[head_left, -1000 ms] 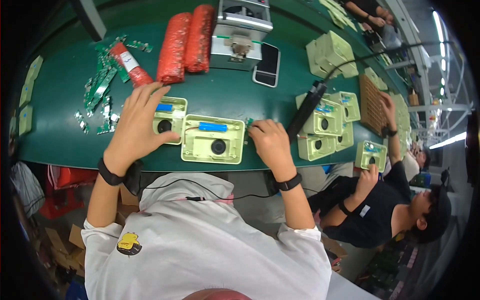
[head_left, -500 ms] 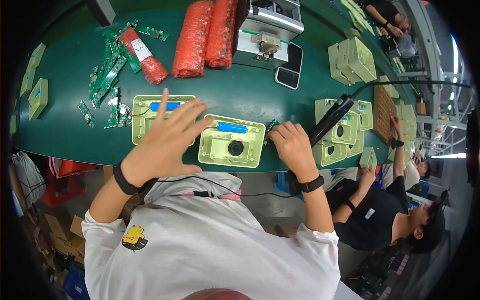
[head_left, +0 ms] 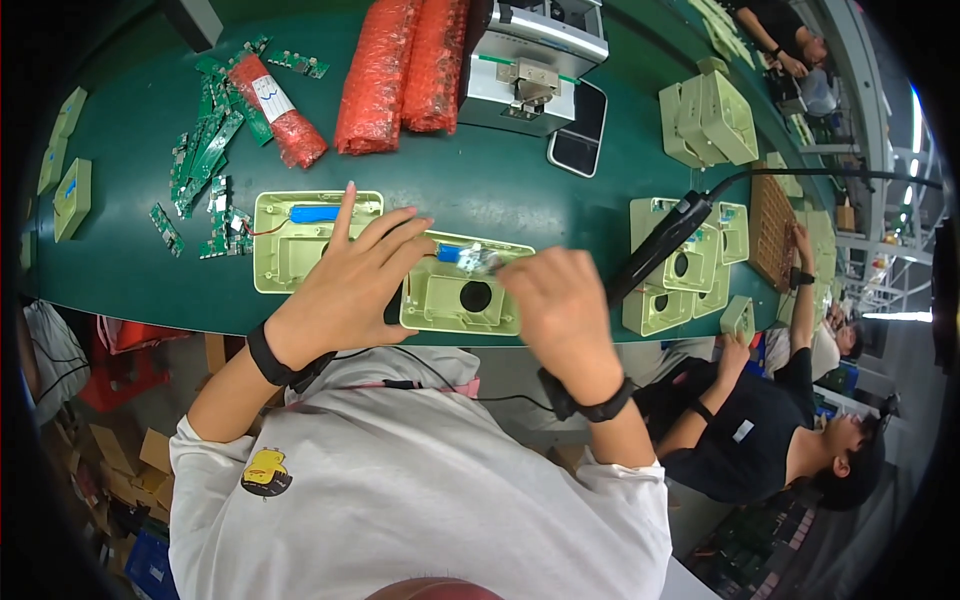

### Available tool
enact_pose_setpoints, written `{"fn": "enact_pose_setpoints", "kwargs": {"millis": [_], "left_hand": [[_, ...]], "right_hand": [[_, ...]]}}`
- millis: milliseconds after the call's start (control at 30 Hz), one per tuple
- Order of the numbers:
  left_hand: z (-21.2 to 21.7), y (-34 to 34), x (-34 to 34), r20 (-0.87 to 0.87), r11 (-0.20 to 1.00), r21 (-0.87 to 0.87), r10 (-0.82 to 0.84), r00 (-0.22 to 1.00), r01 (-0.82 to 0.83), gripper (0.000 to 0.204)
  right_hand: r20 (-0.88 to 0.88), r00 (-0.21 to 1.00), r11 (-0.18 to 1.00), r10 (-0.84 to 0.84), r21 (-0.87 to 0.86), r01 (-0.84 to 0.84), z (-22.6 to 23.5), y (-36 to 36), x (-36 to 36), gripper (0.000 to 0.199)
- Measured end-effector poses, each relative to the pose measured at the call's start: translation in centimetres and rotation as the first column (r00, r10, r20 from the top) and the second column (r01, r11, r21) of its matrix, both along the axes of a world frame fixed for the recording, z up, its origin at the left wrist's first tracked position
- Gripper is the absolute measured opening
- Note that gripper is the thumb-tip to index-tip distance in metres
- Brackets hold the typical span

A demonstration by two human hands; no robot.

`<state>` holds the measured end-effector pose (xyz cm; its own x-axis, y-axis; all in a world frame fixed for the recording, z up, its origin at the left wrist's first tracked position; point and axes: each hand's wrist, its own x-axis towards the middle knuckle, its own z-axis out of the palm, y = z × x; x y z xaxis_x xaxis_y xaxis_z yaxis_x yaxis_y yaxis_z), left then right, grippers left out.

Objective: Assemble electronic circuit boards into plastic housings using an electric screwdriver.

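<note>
A light green plastic housing [head_left: 435,318] lies at the table's front edge, with a blue battery [head_left: 449,253] and a round black part [head_left: 475,296] inside. My left hand [head_left: 350,285] is over its left end, fingers spread, thumb by the lower left corner. Pinched in my blurred right hand [head_left: 562,310] is a small circuit board [head_left: 478,260], above the housing and partly covering the battery. Under and beyond my left hand sits a second green housing [head_left: 268,270], also with a blue battery [head_left: 313,214]; part of it is hidden.
Green circuit boards [head_left: 205,150] lie in a heap at the far left, near red bubble-wrapped rolls [head_left: 375,85]. A metal device [head_left: 520,90] stands at the back. On the right are a black handheld tool [head_left: 660,245], stacked green housings [head_left: 658,312] and a co-worker [head_left: 740,420].
My right hand has lifted the circuit board from beside the housing and carried it left over it. My left hand has moved slightly right, onto the housing's left end.
</note>
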<state>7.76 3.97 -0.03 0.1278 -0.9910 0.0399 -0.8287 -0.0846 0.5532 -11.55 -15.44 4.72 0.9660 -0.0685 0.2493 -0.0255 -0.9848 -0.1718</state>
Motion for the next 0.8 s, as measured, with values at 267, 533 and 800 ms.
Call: {"fn": "enact_pose_setpoints", "kwargs": {"millis": [267, 533, 800], "left_hand": [[0.2, 0.2, -0.3, 0.084, 0.999, -0.008, -0.040, 0.996, 0.041, 0.086], [0.0, 0.4, -0.4, 0.081, 1.000, -0.015, -0.026, 0.996, 0.027, 0.085], [1.1, 1.6, 0.6, 0.024, 0.956, -0.279, 0.103, 0.994, -0.092, 0.068]], "right_hand": [[0.028, 1.000, 1.000, 0.002, -0.026, -0.002, -4.3, 0.8, 1.9, 0.019], [0.043, 0.990, 0.988, -0.134, -0.066, 0.136, -5.0, 2.0, 2.1, 0.020], [0.053, 0.986, 0.983, -0.159, -0.085, 0.163, -4.5, -0.9, 1.8, 0.018]]}}
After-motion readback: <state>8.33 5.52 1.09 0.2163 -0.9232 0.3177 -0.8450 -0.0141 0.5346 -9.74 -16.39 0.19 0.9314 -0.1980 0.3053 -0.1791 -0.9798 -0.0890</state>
